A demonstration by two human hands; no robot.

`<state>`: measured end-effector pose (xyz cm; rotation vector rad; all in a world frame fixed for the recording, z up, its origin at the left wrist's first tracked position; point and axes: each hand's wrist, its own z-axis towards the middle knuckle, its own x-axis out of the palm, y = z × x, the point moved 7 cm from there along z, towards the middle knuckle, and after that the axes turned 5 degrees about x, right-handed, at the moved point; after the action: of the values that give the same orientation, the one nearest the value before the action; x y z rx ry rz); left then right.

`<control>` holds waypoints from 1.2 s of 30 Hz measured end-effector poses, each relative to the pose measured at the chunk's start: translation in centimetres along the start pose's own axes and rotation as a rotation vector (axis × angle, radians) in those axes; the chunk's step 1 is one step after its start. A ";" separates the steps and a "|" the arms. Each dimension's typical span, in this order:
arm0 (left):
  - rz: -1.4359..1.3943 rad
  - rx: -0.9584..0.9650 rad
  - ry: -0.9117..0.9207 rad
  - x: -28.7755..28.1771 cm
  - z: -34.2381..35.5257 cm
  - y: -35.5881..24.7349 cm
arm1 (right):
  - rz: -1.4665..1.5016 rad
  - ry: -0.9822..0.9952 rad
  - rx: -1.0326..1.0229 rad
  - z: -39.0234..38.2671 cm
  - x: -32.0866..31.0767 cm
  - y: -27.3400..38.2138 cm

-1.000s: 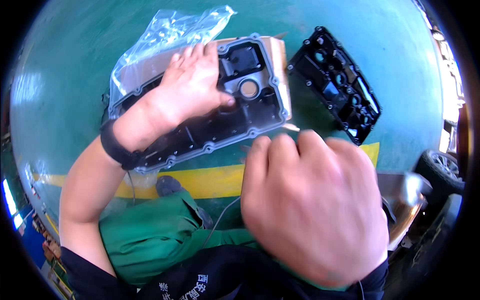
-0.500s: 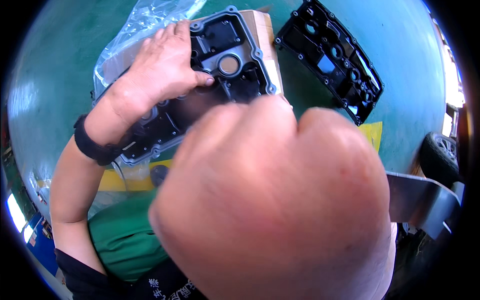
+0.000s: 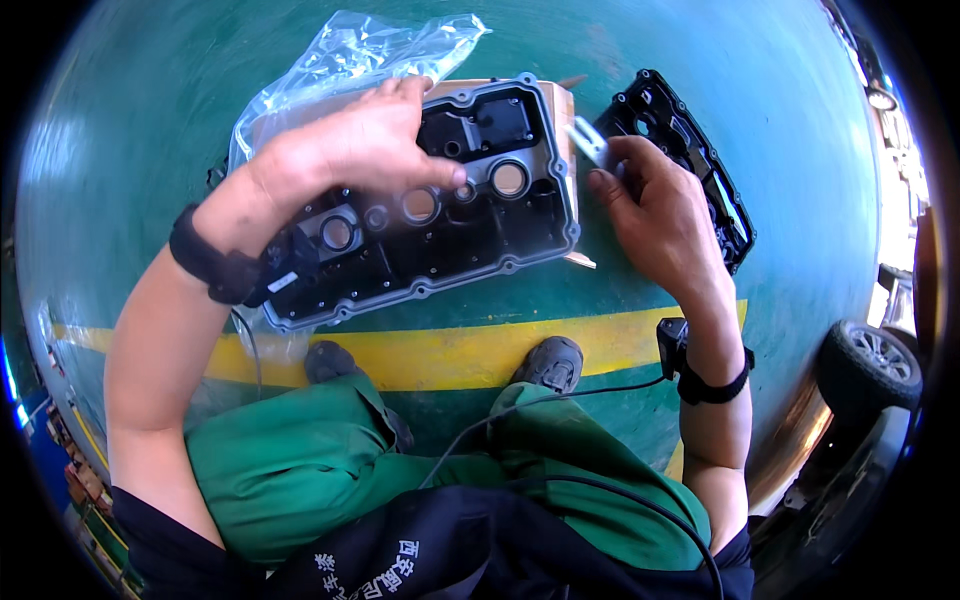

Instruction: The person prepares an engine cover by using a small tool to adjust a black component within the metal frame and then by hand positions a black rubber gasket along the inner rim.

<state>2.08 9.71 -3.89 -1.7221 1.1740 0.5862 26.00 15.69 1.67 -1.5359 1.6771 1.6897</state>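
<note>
A black engine valve cover (image 3: pixel 400 255) with a grey rim lies inner side up on a cardboard box (image 3: pixel 560 110). Across its far left part rests my left hand (image 3: pixel 365 140), closed on the far edge, with the thumb stretched over the cover's inner side. Just right of the cover, my right hand (image 3: pixel 655 205) is closed on a flat silver metal piece with a slot (image 3: pixel 590 142). The metal piece points up and left, apart from the cover; its held end is hidden in the fingers.
Behind the box lies a clear plastic bag (image 3: pixel 370 50). A second black valve cover (image 3: pixel 690 130) sits on the green floor at the right, partly behind my right hand. A yellow floor stripe (image 3: pixel 450 362) runs past my shoes (image 3: pixel 552 365). Cables cross my lap; a wheel (image 3: pixel 875 360) stands far right.
My right hand has gone from close in front of the camera to beside the cover's right end, carrying the metal piece. My left hand stays on the cover. The view has shifted.
</note>
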 end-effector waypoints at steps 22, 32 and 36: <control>-0.261 -0.214 -0.122 -5.0 -3.1 5.9 | -0.035 0.176 0.246 1.9 9.9 -11.0; -0.156 -0.212 0.014 -2.7 -2.2 4.0 | 0.217 -0.143 -0.454 -1.4 4.0 1.0; -0.116 -0.218 0.010 -2.3 -2.3 4.6 | -0.062 0.001 -0.654 -3.3 6.8 5.5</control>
<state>-3.26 8.28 -3.02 -1.9653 1.0397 0.6545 20.53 8.36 -0.08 -1.8148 1.1009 2.3403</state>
